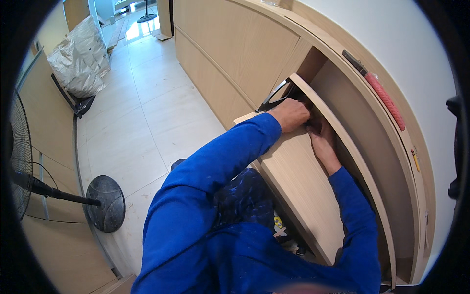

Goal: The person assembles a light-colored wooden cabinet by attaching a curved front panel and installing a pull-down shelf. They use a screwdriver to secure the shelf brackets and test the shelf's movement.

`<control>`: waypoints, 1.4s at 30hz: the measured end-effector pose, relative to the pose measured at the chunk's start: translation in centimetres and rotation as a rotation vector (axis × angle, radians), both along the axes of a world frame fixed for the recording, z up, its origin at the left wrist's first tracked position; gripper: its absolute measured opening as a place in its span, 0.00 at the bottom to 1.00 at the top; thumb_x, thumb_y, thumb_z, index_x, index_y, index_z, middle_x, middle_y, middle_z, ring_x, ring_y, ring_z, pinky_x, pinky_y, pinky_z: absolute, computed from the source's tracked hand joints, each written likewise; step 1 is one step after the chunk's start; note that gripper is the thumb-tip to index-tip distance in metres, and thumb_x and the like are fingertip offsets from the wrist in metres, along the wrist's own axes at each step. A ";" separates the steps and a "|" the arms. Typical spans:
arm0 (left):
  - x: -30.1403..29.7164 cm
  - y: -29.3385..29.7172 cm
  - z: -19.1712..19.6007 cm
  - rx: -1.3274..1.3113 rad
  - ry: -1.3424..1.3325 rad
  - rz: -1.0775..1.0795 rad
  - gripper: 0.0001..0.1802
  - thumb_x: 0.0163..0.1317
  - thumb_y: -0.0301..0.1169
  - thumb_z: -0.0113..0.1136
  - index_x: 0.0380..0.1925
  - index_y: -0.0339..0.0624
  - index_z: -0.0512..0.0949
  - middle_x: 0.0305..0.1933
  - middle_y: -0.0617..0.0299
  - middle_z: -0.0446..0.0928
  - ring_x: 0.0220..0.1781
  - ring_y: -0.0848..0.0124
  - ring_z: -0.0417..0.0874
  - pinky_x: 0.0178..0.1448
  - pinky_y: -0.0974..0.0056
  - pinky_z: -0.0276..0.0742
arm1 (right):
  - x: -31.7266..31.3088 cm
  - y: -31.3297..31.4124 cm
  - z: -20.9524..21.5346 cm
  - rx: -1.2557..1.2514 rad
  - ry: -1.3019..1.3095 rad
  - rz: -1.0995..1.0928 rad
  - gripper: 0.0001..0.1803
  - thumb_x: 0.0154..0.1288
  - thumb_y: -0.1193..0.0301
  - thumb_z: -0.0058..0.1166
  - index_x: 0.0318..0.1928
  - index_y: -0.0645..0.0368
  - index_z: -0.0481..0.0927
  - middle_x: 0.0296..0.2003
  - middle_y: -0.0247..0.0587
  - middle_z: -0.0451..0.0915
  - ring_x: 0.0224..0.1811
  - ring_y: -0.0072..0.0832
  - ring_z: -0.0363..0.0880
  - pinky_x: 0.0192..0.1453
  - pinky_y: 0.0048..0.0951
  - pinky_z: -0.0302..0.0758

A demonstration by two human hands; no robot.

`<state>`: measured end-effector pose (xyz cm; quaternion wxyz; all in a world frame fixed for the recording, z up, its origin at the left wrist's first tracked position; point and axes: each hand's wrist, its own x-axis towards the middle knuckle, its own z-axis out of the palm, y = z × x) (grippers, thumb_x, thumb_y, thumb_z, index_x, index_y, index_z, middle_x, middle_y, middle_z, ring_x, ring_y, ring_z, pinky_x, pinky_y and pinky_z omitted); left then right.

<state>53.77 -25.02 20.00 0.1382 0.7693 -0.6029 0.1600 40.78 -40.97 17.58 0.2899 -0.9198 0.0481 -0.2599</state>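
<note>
In front of me a pale wood cabinet has a front panel (306, 188) tipped outward, with a second curved-looking wooden board (350, 132) standing behind it. Both my hands reach into the gap between these two boards, at the far end. My left hand (291, 115) is closed there, knuckles up, beside a black metal fitting (273, 101); whatever its fingers hold is hidden. Close by, my right hand (324, 146) has its fingers bent into the shadowed gap, and their tips cannot be made out.
A red-handled hammer (379, 93) and a pencil (415, 160) lie on the cabinet's top ledge. Closed cabinet fronts (230, 44) run onward. At the left stand a fan with a round black base (105, 203) and white sacks (81, 59). Tiled floor (147, 98) lies between.
</note>
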 end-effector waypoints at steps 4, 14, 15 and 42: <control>0.1 0.0 0.2 -0.098 -0.075 -0.032 0.09 0.61 0.26 0.59 0.38 0.36 0.84 0.39 0.46 0.86 0.41 0.49 0.90 0.40 0.51 0.86 | -0.6 0.6 0.9 0.114 0.037 0.027 0.18 0.70 0.72 0.60 0.56 0.68 0.77 0.53 0.56 0.82 0.59 0.46 0.79 0.68 0.42 0.71; 0.4 -0.2 -0.6 -0.132 0.031 -0.080 0.08 0.59 0.28 0.59 0.30 0.36 0.85 0.37 0.44 0.86 0.41 0.49 0.89 0.42 0.49 0.85 | -0.3 -0.1 0.7 0.097 0.072 0.070 0.19 0.74 0.64 0.57 0.54 0.69 0.78 0.51 0.58 0.81 0.55 0.46 0.80 0.63 0.41 0.72; 0.3 -0.3 -0.6 -0.172 0.021 -0.072 0.08 0.58 0.28 0.60 0.30 0.36 0.85 0.37 0.44 0.86 0.41 0.49 0.89 0.42 0.49 0.85 | -0.5 -0.3 0.7 0.108 0.048 0.086 0.19 0.75 0.64 0.57 0.54 0.69 0.78 0.51 0.59 0.81 0.54 0.47 0.80 0.63 0.41 0.72; -1.9 -0.2 -0.4 -0.076 0.070 0.045 0.09 0.63 0.24 0.57 0.42 0.33 0.81 0.45 0.43 0.84 0.46 0.51 0.88 0.45 0.51 0.85 | 0.2 -1.0 -0.7 -0.138 0.057 -0.051 0.21 0.68 0.76 0.60 0.61 0.66 0.77 0.54 0.52 0.83 0.61 0.41 0.80 0.69 0.40 0.72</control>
